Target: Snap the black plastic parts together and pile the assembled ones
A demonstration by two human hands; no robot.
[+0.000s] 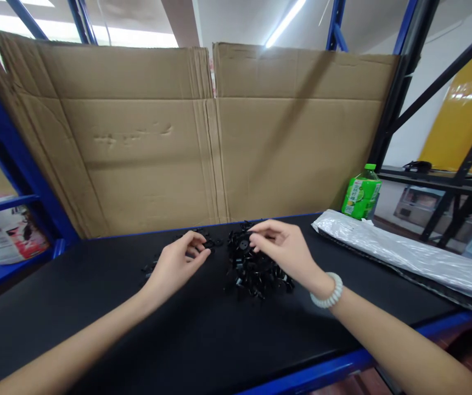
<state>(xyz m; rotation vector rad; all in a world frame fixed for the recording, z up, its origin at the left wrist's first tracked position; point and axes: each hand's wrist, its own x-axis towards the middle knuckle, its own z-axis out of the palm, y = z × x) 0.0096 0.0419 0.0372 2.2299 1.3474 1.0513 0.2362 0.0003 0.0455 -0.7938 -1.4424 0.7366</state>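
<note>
My right hand (283, 247) is over a heap of small black parts (258, 280), its thumb and forefinger pinched at the edge of a black round part (243, 244) with a hole in its middle. Against the dark heap, the rest of that part is hard to make out. To the left, my left hand (180, 258) hovers with curled fingers and a gap between thumb and forefinger; nothing shows in it. Behind and beside that hand lies a smaller scatter of black parts (209, 241), partly hidden by it.
A black tabletop (203, 340) with a blue edge carries everything. Cardboard panels (145, 153) stand along the back. At the right are a green bottle (361, 193) and a long package in silvery wrap (404, 252). A white-and-red container (9, 236) sits at the left, beyond a blue post.
</note>
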